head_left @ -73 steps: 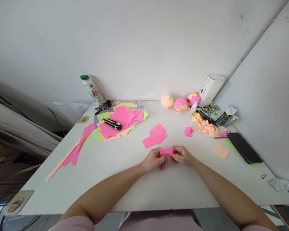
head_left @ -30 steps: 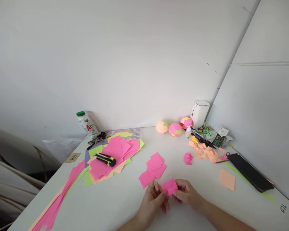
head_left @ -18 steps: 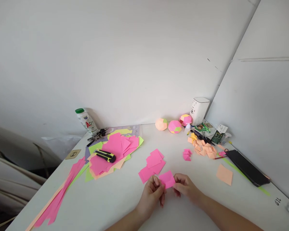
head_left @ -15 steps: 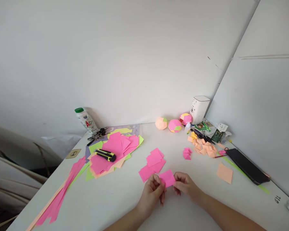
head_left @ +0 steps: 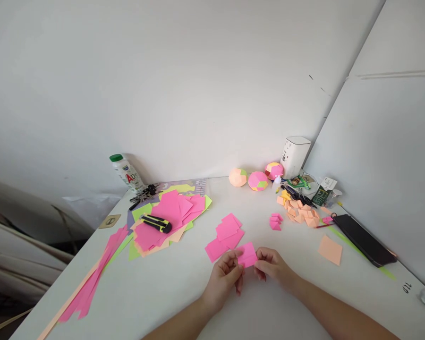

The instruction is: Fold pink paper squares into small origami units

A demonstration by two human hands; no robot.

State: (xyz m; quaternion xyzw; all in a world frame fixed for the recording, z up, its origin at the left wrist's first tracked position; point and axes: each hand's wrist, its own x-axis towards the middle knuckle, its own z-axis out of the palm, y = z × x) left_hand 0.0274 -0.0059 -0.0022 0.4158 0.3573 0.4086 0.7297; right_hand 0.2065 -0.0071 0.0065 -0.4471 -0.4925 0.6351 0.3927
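My left hand and my right hand meet low over the white table, both pinching one small folded pink paper between fingertips. The paper is a short rectangle, tilted a little, held just above the tabletop. Just behind it lies a loose group of flat pink paper squares. A small heap of folded pink pieces sits further back to the right.
A yellow-black utility knife rests on a stack of pink, green and peach sheets. Pink strips lie left. Three paper balls, a white container, peach folded pieces, a peach square, a phone, a bottle and keys stand around.
The camera tipped up from 2.4 s ago, so hands sit lower in view. The pink paper went from a narrow folded strip to a wider rectangle; both hands kept hold and shifted slightly.
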